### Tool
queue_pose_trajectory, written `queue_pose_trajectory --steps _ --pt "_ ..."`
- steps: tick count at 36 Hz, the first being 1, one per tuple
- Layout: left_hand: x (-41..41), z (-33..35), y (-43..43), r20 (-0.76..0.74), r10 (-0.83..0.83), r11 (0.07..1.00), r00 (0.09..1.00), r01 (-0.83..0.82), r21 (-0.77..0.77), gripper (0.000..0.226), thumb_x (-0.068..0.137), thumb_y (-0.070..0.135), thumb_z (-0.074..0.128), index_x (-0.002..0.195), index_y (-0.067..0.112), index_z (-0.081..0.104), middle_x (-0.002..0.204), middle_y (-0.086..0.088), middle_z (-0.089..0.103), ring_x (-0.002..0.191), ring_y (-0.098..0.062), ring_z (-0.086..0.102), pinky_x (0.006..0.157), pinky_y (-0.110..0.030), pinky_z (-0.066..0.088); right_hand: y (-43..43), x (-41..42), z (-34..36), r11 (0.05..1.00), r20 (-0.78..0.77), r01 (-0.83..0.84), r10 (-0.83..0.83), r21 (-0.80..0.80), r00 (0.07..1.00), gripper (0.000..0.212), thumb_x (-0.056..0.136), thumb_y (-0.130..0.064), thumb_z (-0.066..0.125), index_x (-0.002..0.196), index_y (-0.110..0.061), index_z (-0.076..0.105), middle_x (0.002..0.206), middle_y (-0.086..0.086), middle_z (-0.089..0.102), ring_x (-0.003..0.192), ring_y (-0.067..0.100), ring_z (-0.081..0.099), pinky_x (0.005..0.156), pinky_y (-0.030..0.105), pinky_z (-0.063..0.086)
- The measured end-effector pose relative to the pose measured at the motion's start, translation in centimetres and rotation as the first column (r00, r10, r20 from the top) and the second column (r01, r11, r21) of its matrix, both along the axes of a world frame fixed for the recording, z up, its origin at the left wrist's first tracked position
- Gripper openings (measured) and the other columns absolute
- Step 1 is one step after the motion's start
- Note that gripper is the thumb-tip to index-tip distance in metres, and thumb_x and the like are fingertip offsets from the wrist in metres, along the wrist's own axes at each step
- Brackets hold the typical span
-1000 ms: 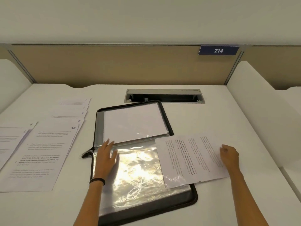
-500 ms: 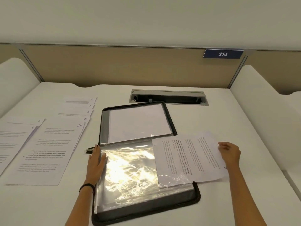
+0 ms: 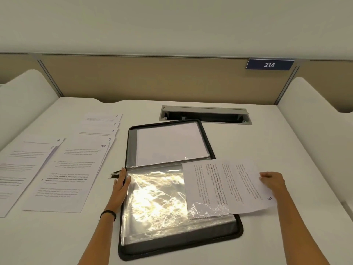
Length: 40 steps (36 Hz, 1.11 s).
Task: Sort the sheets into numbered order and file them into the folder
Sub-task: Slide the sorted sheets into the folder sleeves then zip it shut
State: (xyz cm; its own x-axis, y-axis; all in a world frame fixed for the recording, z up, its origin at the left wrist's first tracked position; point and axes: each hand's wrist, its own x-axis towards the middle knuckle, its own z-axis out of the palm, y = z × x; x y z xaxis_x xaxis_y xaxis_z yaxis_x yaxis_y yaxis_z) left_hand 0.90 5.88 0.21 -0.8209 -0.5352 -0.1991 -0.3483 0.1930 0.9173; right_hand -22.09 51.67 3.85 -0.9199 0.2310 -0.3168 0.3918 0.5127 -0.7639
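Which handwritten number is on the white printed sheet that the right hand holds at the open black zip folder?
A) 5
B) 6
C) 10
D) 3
D: the white printed sheet pinched by the right hand, its near corner under the clear plastic sleeve, bears a handwritten 3 at its near right corner.

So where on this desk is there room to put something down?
Bare desk lies on the right, between the folder and the white divider, beyond sheet 3. Also bare: the front left corner, below the spread sheets, and the back strip left of the cable slot. The left side is crowded with sheets, the middle with the folder.
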Motion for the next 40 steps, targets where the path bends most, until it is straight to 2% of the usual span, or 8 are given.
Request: queue_pose_trajectory --steps 4,13,18,26,29,32,36,40 --pt "0.0 0.0 -0.1 0.012 -0.006 1.0 1.0 0.006 0.002 0.054 0.101 0.038 0.034 0.151 0.032 0.013 0.158 0.013 0.009 0.146 -0.011 0.006 0.12 -0.038 0.004 -1.6 0.1 -0.1 0.999 0.012 -0.019 0.02 -0.041 1.0 0.026 0.085 0.004 0.062 0.111 0.006 0.064 0.118 0.023 0.062 0.108 0.038 0.058 0.092 0.037 0.044" --pt "-0.1 -0.7 -0.7 0.015 -0.017 1.0 1.0 0.017 0.0 0.055 0.1 0.039 0.034 0.15 0.031 0.013 0.157 0.014 0.01 0.146 -0.01 0.007 0.121 -0.039 0.005 -4.7 0.8 0.6 0.995 0.008 -0.096 0.096 -0.04 0.995 0.024 0.085 0.003 0.062 0.108 0.006 0.066 0.114 0.021 0.064 0.109 0.034 0.057 0.086 0.029 0.039" --pt "-0.2 -0.6 -0.6 0.015 -0.014 1.0 1.0 0.014 -0.001 0.054 0.101 0.038 0.034 0.151 0.03 0.013 0.157 0.013 0.011 0.146 -0.011 0.009 0.12 -0.039 0.006 -5.0 1.0 1.0 0.989 -0.014 -0.146 0.146 0.002 0.989 0.022 0.085 -0.003 0.065 0.105 0.006 0.065 0.091 0.014 0.06 0.089 0.028 0.056 0.084 0.032 0.041" --pt "-0.2 -0.2 -0.3 0.025 -0.009 1.0 1.0 0.009 -0.004 0.054 0.102 0.036 0.032 0.152 0.028 0.012 0.156 0.015 0.01 0.145 -0.01 0.003 0.119 -0.036 0.002 -3.7 -0.4 0.3 0.978 0.055 -0.207 0.209 -0.036 0.976 0.011 0.084 -0.001 0.067 0.092 0.006 0.068 0.084 0.016 0.066 0.077 0.028 0.062 0.075 0.035 0.049" --pt "-0.2 -0.2 -0.3 0.025 -0.01 1.0 1.0 0.01 -0.002 0.054 0.101 0.038 0.031 0.151 0.03 0.012 0.156 0.015 0.01 0.145 -0.01 0.002 0.118 -0.035 0.001 -3.7 -0.7 0.5 0.975 0.073 -0.219 0.221 -0.041 0.972 0.003 0.084 -0.001 0.067 0.086 -0.001 0.067 0.083 0.014 0.065 0.072 0.026 0.061 0.068 0.03 0.047" --pt "-0.2 -0.2 -0.3 0.017 -0.007 1.0 1.0 0.007 0.012 0.054 0.101 0.039 0.03 0.151 0.029 0.012 0.158 0.012 0.01 0.146 -0.01 0.004 0.118 -0.032 0.002 -4.2 -0.8 0.5 0.966 0.093 -0.253 0.256 -0.044 0.962 0.008 0.084 -0.002 0.066 0.076 -0.003 0.066 0.082 0.015 0.066 0.068 0.025 0.06 0.062 0.028 0.046" --pt "0.0 0.1 -0.1 0.016 -0.008 1.0 1.0 0.008 0.017 0.052 0.102 0.038 0.027 0.151 0.03 0.013 0.158 0.011 0.01 0.145 -0.009 0.003 0.115 -0.028 -0.001 -5.3 -0.5 0.5 0.954 0.114 -0.292 0.297 -0.065 0.948 0.013 0.085 -0.002 0.065 0.086 0.011 0.066 0.081 0.016 0.065 0.067 0.025 0.06 0.065 0.03 0.045" --pt "0.1 -0.4 -0.6 -0.007 -0.025 0.999 1.0 0.026 0.037 0.051 0.097 0.049 0.022 0.145 0.039 0.013 0.158 0.011 0.009 0.145 -0.006 0.005 0.12 -0.034 -0.004 -6.7 0.4 0.9 0.944 0.133 -0.314 0.325 -0.102 0.936 0.008 0.085 -0.001 0.065 0.077 0.002 0.065 0.076 0.013 0.064 0.062 0.02 0.058 0.058 0.027 0.042"
